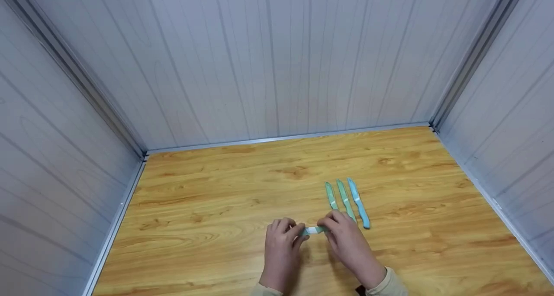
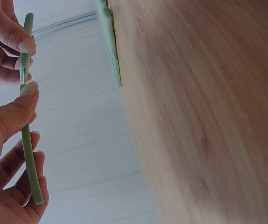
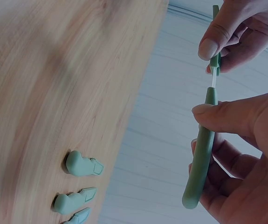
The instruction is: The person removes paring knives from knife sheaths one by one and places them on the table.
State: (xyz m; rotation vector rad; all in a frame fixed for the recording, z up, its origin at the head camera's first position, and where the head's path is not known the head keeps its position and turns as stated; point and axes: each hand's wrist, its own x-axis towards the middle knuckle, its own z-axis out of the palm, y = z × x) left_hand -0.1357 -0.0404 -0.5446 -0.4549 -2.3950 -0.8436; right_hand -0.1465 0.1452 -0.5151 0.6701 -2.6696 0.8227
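Observation:
Both hands hold one small green knife between them, raised above the table. My right hand (image 1: 348,242) grips its rounded handle (image 3: 200,168) between thumb and fingers. On the other side, my left hand (image 1: 280,244) pinches the slim green sheath (image 2: 30,161), thumb on one face and fingers behind. A short stretch of white blade (image 3: 214,78) shows between handle and sheath. Beyond the right hand, three more knives lie side by side on the table: a green one (image 1: 330,193), another green one (image 1: 343,193) and a blue one (image 1: 359,204). The right hand partly covers the two green ones in the head view.
The wood-grain table (image 1: 207,218) is enclosed by pale panels, with a back wall (image 1: 285,62), a left wall (image 1: 56,166) and a right wall (image 1: 506,136). Metal strips run along the table's edges.

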